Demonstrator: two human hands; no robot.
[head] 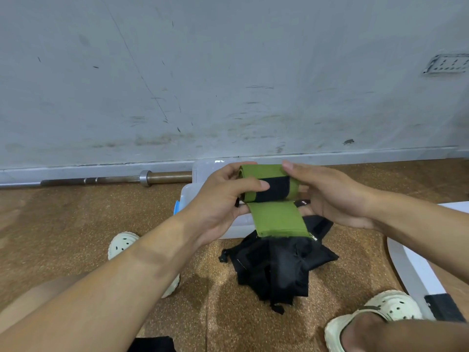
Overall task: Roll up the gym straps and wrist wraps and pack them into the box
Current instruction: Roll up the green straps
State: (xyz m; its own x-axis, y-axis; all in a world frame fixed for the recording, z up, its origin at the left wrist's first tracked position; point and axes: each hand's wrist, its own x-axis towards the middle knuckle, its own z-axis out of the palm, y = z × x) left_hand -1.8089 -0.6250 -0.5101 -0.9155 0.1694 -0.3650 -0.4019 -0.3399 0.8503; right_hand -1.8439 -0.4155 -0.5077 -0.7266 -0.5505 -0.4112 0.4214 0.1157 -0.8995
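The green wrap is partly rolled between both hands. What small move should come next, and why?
Probably one more turn of the roll: the left hand and right hand grip the green wrap, yet a flat tail hangs loose below it.

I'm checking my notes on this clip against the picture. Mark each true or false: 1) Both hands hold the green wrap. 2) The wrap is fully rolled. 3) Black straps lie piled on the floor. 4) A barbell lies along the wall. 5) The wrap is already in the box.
1) True: the left hand and right hand both grip the green wrap.
2) False: a loose tail hangs below the roll.
3) True: the black straps lie in a heap between the feet.
4) True: the barbell lies by the wall.
5) False: it is held above the box.
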